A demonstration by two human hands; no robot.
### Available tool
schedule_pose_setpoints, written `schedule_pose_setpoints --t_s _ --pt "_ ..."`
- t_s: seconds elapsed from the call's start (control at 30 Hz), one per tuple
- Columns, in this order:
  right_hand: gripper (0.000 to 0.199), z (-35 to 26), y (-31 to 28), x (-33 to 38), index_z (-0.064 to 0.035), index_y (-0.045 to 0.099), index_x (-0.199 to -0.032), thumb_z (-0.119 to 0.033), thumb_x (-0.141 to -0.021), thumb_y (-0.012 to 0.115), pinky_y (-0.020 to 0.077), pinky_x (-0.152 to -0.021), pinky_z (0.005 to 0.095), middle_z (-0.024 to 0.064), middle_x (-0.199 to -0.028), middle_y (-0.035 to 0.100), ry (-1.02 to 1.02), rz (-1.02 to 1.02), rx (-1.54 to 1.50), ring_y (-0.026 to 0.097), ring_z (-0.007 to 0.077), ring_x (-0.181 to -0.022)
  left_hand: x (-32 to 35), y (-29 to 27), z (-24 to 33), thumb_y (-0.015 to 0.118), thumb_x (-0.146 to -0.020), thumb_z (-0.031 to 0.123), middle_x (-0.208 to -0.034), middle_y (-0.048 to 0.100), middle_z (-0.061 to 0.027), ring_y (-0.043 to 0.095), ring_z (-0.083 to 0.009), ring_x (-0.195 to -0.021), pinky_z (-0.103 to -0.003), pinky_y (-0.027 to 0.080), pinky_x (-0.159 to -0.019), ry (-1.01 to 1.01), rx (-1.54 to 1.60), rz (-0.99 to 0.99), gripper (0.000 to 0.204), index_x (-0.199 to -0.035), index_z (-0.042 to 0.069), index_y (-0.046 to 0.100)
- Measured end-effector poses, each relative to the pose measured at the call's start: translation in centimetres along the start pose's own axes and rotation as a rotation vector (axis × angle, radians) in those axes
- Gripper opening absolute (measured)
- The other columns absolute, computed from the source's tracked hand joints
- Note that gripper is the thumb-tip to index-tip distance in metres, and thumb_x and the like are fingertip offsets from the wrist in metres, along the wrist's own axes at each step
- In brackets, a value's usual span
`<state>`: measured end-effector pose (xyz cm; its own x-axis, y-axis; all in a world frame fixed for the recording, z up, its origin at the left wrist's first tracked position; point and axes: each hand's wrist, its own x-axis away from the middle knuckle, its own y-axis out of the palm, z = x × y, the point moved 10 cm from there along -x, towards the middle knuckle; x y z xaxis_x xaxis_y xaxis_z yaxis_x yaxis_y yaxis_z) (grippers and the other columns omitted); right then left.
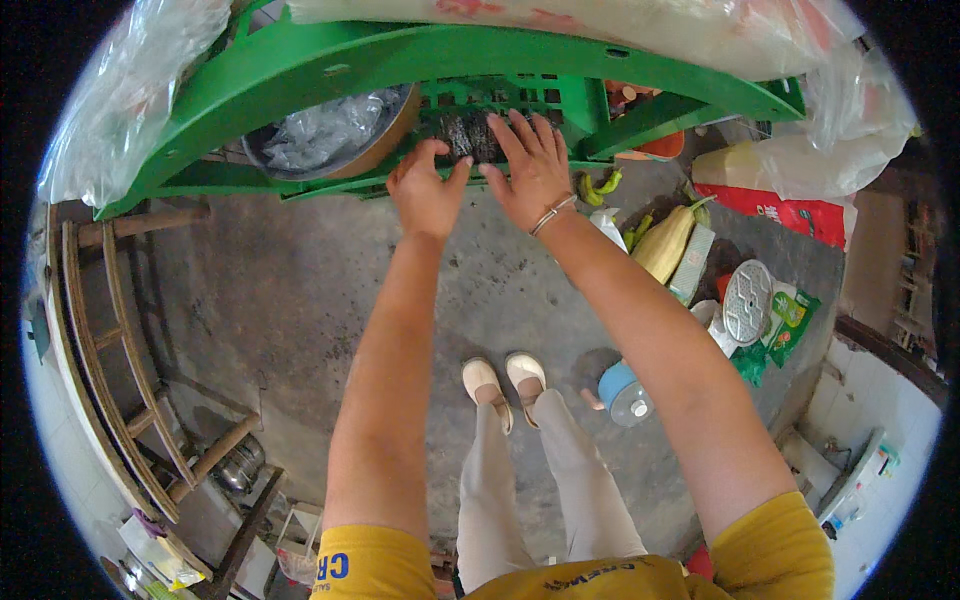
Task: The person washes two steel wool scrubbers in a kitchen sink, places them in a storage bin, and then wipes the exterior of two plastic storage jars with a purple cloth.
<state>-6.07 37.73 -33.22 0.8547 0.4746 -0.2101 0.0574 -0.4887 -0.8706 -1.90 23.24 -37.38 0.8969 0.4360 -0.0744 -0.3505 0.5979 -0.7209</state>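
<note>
Left hand [428, 190]: reaches forward to a dark bundle [468, 135] at the edge of a green frame [330, 65]; fingers curl at its near left side, thumb spread, not closed around it.
Right hand [530, 170]: lies flat with fingers spread over the bundle's right part, a thin bangle [552, 214] at the wrist; open, pressing rather than clasping.
Dark bundle: sits against a green crate [520, 100], mostly hidden by the hands; what it is made of cannot be told.
Metal bowl [330, 135]: left of the bundle, partly hidden behind the frame, holding crumpled clear plastic.
Floor [280, 290]: bare concrete; pale gourd [665, 243] and green peppers [598, 185] lie at right.
Right edge: packets and a blue-capped jar [625, 392], small and blurred.
Feet [503, 380]: in pale shoes, below the arms.
</note>
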Motion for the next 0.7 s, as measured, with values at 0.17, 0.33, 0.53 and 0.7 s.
schedule_pose_setpoints --t_s 0.17,0.33,0.53,0.7 --pt "0.049 0.9 1.7 -2.3 -0.0194 0.05 -0.122 -0.023 -0.075 0.064 0.024 -0.103 0.0545 0.0099 -0.124 0.051 0.002 -0.089 0.172 0.038 0.0322 -0.123 -0.7 -0.2 -1.6 0.068 -0.07 0.021 -0.087 0.065 -0.0086 0.061 -0.03 -0.084 -0.043 0.04 -0.081 -0.097 0.049 0.101 0.038 -0.106 0.012 0.057" --pt "0.039 2.1 0.7 -2.9 -0.0181 0.058 -0.108 -0.018 -0.07 0.065 0.027 -0.101 0.0537 0.0056 -0.105 0.061 -0.023 0.03 0.18 0.048 0.0287 -0.113 -1.1 -0.4 -1.6 0.064 -0.069 0.018 -0.09 0.064 -0.0089 0.06 -0.029 -0.087 -0.043 0.04 -0.08 0.058 -0.032 0.141 0.042 -0.111 0.014 0.057" --pt "0.035 -0.5 -0.6 -2.3 -0.0182 0.063 -0.102 -0.02 -0.068 0.068 0.0272 -0.1 0.0532 0.0081 -0.102 0.058 -0.014 0.01 0.199 0.048 0.0281 -0.107 0.6 -1.4 2.5 0.063 -0.069 0.014 -0.086 0.061 -0.0088 0.057 -0.0292 -0.086 -0.043 0.04 -0.08 0.214 -0.193 0.234 0.042 -0.111 0.015 0.059" --pt "0.046 -0.7 0.1 -2.2 -0.0186 0.057 -0.114 -0.022 -0.069 0.067 0.0264 -0.1 0.0534 0.0099 -0.109 0.056 -0.032 -0.002 0.138 0.045 0.0297 -0.11 1.3 -0.6 3.4 0.062 -0.069 0.014 -0.092 0.058 -0.0079 0.054 -0.0299 -0.088 -0.042 0.039 -0.079 0.29 -0.271 0.183 0.038 -0.107 0.014 0.06"
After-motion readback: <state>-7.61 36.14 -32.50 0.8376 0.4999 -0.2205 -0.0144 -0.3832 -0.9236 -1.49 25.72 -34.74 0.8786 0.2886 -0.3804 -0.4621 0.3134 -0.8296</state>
